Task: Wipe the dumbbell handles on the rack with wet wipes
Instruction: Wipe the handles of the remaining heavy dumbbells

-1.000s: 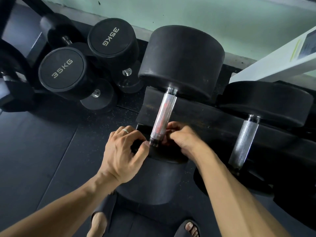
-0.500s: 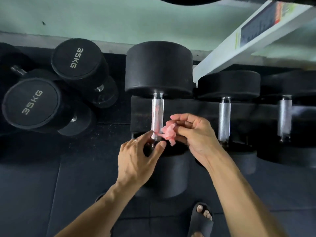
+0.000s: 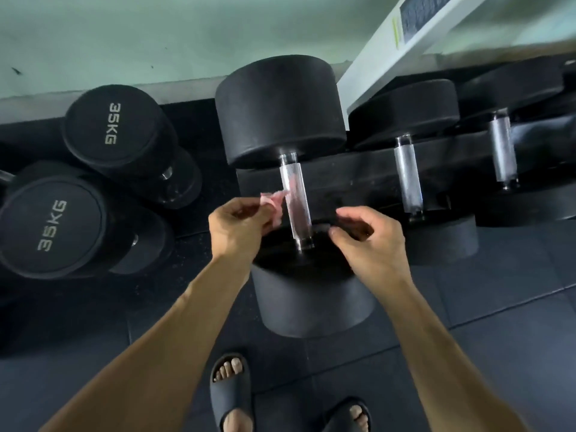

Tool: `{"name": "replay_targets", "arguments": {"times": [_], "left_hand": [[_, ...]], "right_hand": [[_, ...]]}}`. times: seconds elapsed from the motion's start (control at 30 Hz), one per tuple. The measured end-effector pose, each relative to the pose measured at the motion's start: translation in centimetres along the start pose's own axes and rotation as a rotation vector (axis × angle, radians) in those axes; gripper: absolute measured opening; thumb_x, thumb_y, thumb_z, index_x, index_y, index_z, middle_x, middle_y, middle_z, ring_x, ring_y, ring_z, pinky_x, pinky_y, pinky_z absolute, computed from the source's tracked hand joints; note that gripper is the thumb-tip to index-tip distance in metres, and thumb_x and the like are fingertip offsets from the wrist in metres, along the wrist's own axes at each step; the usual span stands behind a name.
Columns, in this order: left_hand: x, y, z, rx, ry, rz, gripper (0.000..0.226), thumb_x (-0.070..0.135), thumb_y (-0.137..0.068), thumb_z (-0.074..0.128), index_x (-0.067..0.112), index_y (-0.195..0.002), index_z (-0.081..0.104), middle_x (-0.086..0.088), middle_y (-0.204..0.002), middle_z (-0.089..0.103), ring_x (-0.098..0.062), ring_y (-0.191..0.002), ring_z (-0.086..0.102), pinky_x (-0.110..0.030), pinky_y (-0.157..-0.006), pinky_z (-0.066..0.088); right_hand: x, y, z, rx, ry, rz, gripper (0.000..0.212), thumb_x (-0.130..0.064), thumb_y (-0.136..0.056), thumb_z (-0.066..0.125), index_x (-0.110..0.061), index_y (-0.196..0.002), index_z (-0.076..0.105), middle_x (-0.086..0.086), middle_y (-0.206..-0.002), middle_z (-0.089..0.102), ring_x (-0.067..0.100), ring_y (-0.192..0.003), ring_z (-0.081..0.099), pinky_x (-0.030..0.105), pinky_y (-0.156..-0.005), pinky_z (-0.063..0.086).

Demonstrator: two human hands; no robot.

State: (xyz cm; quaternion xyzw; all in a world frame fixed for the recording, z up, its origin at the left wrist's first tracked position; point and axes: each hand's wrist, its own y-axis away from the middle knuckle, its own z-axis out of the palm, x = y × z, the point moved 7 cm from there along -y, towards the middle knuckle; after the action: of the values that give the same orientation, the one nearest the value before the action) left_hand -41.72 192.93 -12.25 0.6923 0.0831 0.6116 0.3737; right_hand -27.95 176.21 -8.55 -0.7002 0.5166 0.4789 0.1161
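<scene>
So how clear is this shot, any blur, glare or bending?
Head view: dim, flat light; motion-soft, with the pink wipe and the left hand smeared; faint sheen on the nearest dumbbell handle; wide-angle bending tilts the floor dumbbells outward.

Pink wet wipe [image 3: 274,202] in left hand [image 3: 238,227] beside dumbbell handle [image 3: 296,201], right hand [image 3: 371,241] loosely curled.

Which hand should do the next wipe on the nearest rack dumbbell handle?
Left. The left hand already pinches the pink wipe right beside the handle; the right hand holds nothing.
</scene>
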Motion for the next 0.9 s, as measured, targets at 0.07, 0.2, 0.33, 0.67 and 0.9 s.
{"name": "replay_targets", "arguments": {"times": [0.07, 0.2, 0.33, 0.67, 0.9], "left_hand": [[-0.3, -2.6, 0.3, 0.068, 0.021, -0.02, 0.015, 0.0, -0.084, 0.075, 0.011, -0.082, 0.065, -0.006, -0.077, 0.075, -0.014, -0.066, 0.072, -0.028, -0.07, 0.061], [-0.9, -7.1, 3.4, 0.047, 0.224, -0.127, 0.021, -0.01, -0.086, 0.066, 0.01, -0.079, 0.065, -0.01, -0.073, 0.07, -0.016, -0.06, 0.068, -0.027, -0.063, 0.059], [-1.9, -8.6, 5.0, -0.177, 0.271, -0.215, 0.019, -0.006, -0.092, 0.057, 0.009, -0.088, 0.069, -0.004, -0.07, 0.066, -0.015, -0.062, 0.063, -0.027, -0.063, 0.058], [-2.7, -9.5, 5.9, -0.36, 0.376, -0.314, 0.021, -0.004, -0.094, 0.053, 0.01, -0.081, 0.063, -0.003, -0.064, 0.056, -0.014, -0.062, 0.057, -0.032, -0.077, 0.058], [-3.1, -9.3, 5.3, -0.43, 0.24, -0.262, 0.028, -0.017, -0.088, 0.051, 0.003, -0.089, 0.07, -0.013, -0.073, 0.066, -0.019, -0.062, 0.061, -0.036, -0.074, 0.061]], "right_hand": [[1.3, 0.4, 0.7, -0.005, 0.047, 0.018, 0.03, -0.02, -0.083, 0.077, -0.026, -0.112, 0.071, -0.016, -0.106, 0.069, -0.001, -0.104, 0.062, 0.016, -0.093, 0.047], [2.6, 1.4, 1.7, 0.086, 0.056, 0.022, 0.017, -0.035, -0.086, 0.07, -0.034, -0.102, 0.066, -0.022, -0.105, 0.063, 0.002, -0.109, 0.055, 0.021, -0.095, 0.042], [2.2, 1.6, 2.2, 0.128, 0.161, -0.081, 0.005, -0.042, -0.085, 0.062, -0.044, -0.089, 0.061, -0.03, -0.09, 0.058, 0.0, -0.101, 0.051, 0.014, -0.088, 0.038], [2.6, 2.6, 2.6, 0.159, 0.248, -0.125, 0.063, -0.065, -0.078, 0.041, -0.028, -0.125, 0.061, -0.024, -0.123, 0.052, -0.004, -0.121, 0.042, 0.019, -0.094, 0.036], [2.7, 3.4, 2.9, 0.148, 0.283, -0.108, 0.078, -0.07, -0.078, 0.041, -0.025, -0.14, 0.047, -0.011, -0.15, 0.041, 0.011, -0.14, 0.038, 0.03, -0.1, 0.035]]}}
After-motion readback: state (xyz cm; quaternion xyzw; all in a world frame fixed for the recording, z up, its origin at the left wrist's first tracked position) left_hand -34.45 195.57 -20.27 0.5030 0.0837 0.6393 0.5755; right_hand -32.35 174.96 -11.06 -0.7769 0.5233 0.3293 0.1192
